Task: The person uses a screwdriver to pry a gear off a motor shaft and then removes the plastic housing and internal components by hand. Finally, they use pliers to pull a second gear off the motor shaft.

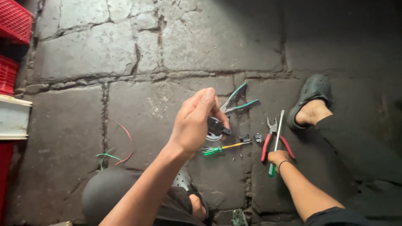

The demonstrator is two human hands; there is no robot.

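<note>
While the left hand is raised above the stone floor, its grip is closed in a pinch on a small black part, fingers curled around it; much of the part is hidden behind the fingers, so its full shape cannot be made out. A pale ring-shaped edge shows just under it.

Right hand: lowered to the floor, grip closed round the green handle of a long screwdriver, whose pale shaft points away from the person. The handle is mostly covered by the fingers.

Items on the floor nearby:
- red-handled pliers, lying under the shaft of the held screwdriver;
- a second screwdriver, green and yellow, lying flat below the left hand;
- teal-handled pliers, partly hidden by the left fingers;
- small dark pieces and tiny screws between the tools, too small to identify;
- loose red and green wires, well apart to the left.

Red crates are cut off at the left edge. A foot in a dark clog rests at right.
</note>
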